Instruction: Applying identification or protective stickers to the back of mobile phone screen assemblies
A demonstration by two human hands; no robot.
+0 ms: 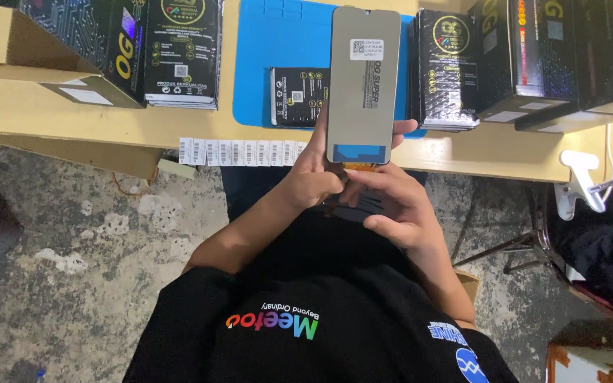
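A: Location?
B: A phone repair workshop, I judge. My bench (143, 120) is bare wood over a rough concrete floor (72, 248).
A: Evidence?
B: A blue repair mat (278, 42), stacked black parts boxes (179, 50), a strip of barcode labels (239, 151), a replacement phone screen (363, 78) in my hands.

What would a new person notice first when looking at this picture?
First comes the grey phone screen panel, held upright in the middle of the view, with the left hand and the right hand both in grip on its lower end. Behind it, a bright blue mat lies on the wooden table, with black boxes stacked to both sides. A strip of small white labels runs along the table's near edge.
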